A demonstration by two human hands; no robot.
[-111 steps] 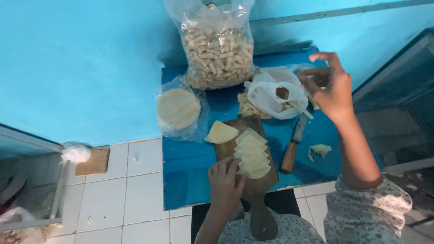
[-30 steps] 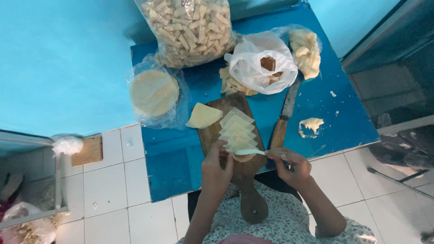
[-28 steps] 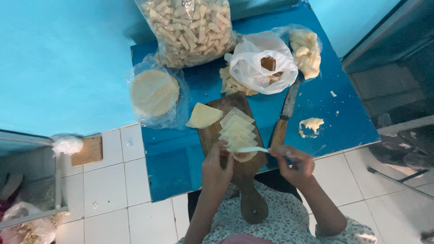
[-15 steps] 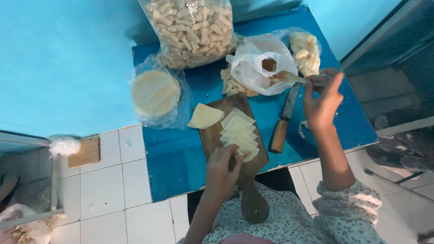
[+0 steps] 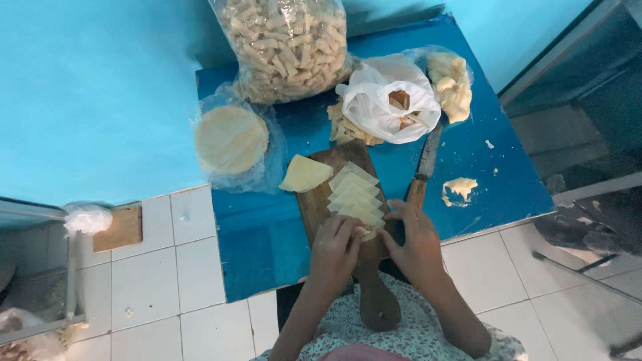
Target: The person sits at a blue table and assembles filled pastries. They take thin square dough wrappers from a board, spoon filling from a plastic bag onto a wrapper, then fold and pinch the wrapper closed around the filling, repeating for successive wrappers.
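Both hands at nearest wrapper [image 5: 366, 232] on cutting board [image 5: 319, 200] | left hand [image 5: 336, 249] fingers together, right hand [image 5: 416, 235] curled, apparently pinching it | about 4 wrappers fanned, uncut round stack [image 5: 231, 138] bagged | knife [image 5: 425, 164] idle beside.

A big clear plastic bag [image 5: 284, 43] full of pale stick-shaped pieces stands at the far side of the blue table [image 5: 495, 180]. To its left and nearer, a thin clear bag [image 5: 234, 144] holds a stack of round pale sheets. On the right, a white plastic bag [image 5: 388, 100] lies open with brown pieces inside. Just right of it, another clear bag [image 5: 449, 81] holds pale yellowish lumps. No labels, signs or screens show.
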